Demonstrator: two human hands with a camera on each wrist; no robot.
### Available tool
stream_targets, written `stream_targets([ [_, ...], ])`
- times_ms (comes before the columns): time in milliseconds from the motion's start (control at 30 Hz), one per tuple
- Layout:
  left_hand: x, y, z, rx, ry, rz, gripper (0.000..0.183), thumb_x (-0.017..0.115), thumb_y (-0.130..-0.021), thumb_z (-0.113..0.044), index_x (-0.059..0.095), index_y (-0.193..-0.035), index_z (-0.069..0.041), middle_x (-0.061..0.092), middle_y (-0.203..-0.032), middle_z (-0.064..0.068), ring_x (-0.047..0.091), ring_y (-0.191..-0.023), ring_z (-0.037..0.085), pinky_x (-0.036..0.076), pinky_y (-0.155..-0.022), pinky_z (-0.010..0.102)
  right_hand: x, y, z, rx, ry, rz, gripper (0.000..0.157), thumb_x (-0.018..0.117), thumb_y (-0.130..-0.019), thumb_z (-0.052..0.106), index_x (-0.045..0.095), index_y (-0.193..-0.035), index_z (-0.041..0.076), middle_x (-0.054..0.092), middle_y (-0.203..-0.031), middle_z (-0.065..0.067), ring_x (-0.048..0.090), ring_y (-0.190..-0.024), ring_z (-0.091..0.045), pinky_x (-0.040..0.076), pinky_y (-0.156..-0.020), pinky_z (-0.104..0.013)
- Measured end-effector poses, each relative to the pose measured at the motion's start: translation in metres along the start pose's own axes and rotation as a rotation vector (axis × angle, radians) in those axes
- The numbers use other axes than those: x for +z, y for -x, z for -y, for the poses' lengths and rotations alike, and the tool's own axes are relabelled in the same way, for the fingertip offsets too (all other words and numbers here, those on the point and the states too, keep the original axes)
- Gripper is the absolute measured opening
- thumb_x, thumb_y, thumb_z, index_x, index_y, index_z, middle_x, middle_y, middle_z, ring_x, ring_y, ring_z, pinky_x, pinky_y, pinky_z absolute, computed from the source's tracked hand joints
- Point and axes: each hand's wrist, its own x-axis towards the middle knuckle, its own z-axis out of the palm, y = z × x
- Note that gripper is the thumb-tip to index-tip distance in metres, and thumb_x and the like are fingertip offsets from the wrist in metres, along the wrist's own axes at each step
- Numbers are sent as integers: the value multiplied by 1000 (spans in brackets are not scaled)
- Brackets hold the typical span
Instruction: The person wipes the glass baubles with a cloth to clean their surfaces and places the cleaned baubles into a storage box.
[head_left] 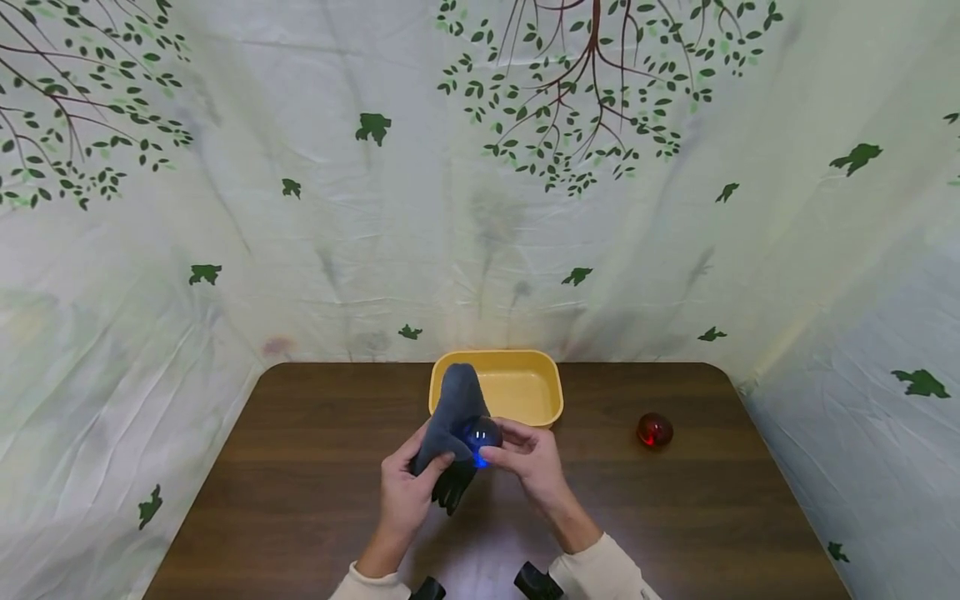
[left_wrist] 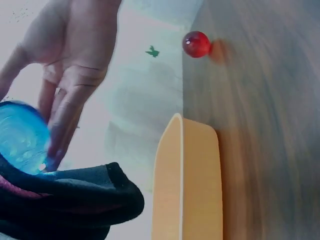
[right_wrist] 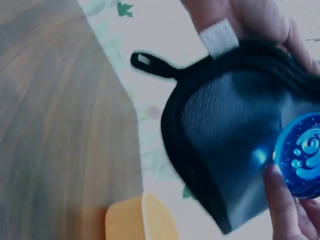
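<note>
In the head view my left hand (head_left: 408, 485) grips a dark grey-blue oven mitt (head_left: 456, 400) by its edge, thumb on the near face. A hanging loop and a white label show on the mitt (right_wrist: 225, 130) in the right wrist view. My right hand (head_left: 534, 460) pinches a clear blue ball (head_left: 482, 440) between thumb and fingers, right against the mitt. Bubbles and a swirl show inside the ball (right_wrist: 302, 155). In the left wrist view the ball (left_wrist: 22, 137) sits at the mitt's open edge, partly cut off by the frame.
Behind the hands, a yellow plastic basket (head_left: 525, 400) stands at the table's far edge, partly covered by the mitt. A clear red ball (head_left: 655, 430) lies on the brown wooden table (head_left: 675, 508) to the right. A leaf-patterned cloth (head_left: 337, 250) hangs around the table.
</note>
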Motion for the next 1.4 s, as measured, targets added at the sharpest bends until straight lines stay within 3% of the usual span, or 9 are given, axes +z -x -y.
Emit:
stream_targets([
  [233, -7, -2, 1, -113, 49, -102, 42, 70, -77, 15, 63, -118, 11, 70, -102, -10, 66, -85, 6, 55, -71, 20, -15, -15, -7, -17, -3, -201, 58, 78, -71, -10, 54, -124, -17, 67, -112, -20, 69, -96, -19, 56, -80, -30],
  [433, -15, -2, 3, -153, 27, -132, 41, 73, -79, 9, 63, -118, 10, 71, -98, -8, 67, -82, 8, 55, -69, 20, -34, -31, -16, -51, 65, -270, 55, 78, -72, -10, 57, -124, -13, 64, -117, -26, 68, -97, -19, 56, -78, -28],
  [600, -19, -1, 4, -168, 43, -137, 39, 73, -81, 4, 64, -119, 8, 72, -98, -6, 68, -82, 10, 56, -68, 21, -47, -45, -23, -54, 172, -275, 59, 79, -73, -8, 57, -128, -7, 59, -125, -24, 66, -98, -17, 55, -76, -23],
  [767, -20, 0, 4, -167, 75, -144, 36, 73, -82, 2, 65, -117, 7, 72, -97, -5, 68, -83, 12, 56, -69, 22, -53, -54, -19, -19, 251, -248, 57, 77, -72, -12, 58, -126, -10, 56, -127, -25, 60, -102, -26, 53, -79, -21],
  [900, -21, 0, 5, -165, 88, -156, 35, 71, -81, 8, 66, -116, 7, 72, -97, -6, 67, -83, 10, 56, -71, 22, -64, -66, -35, -3, 341, -244, 57, 79, -73, -7, 59, -126, -7, 56, -128, -22, 57, -107, -32, 53, -82, -24],
  [1100, -22, 3, 5, -188, 87, -156, 37, 69, -80, 12, 67, -117, 5, 72, -97, -7, 68, -84, 9, 56, -70, 22, -78, -78, -60, -31, 496, -279, 57, 86, -70, 6, 64, -123, 1, 59, -122, -14, 59, -106, -30, 54, -86, -34],
  [1400, -23, 3, 6, -189, 77, -157, 37, 67, -79, 16, 66, -116, 7, 72, -98, -6, 68, -85, 8, 56, -71, 21, -81, -87, -75, -53, 631, -278, 61, 88, -66, 9, 64, -120, -4, 61, -114, -18, 62, -105, -36, 53, -88, -44],
])
